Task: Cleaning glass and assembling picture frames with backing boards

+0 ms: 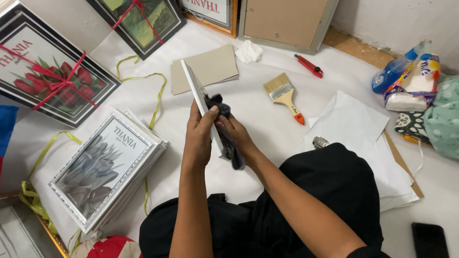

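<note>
White floor sheet point(267, 124) was strewn with frames point(103, 167), a brush point(284, 95) and a cutter point(308, 65). A white frame point(198, 98) was held edge-up over the lap, gripped by the closed left hand point(198, 136). A dark cloth point(224, 131) was pinched against it by the right hand point(236, 134).

A dark grey cloth point(228, 138) against a white-edged panel point(200, 102). On the white floor sheet point(267, 129), a silver frame point(98, 169) shows a grey flower print; another frame point(45, 71), black-bordered, has red tulips under a red ribbon point(60, 86). Yellow-green ribbon point(153, 95) snakes across. The brush point(284, 95) has pale bristles, a wooden handle and an orange tip. The cutter point(308, 65) is red, the spray bottle point(397, 69) blue, the cardboard point(210, 67) beige. The person's clothing point(334, 191) is black.
</note>
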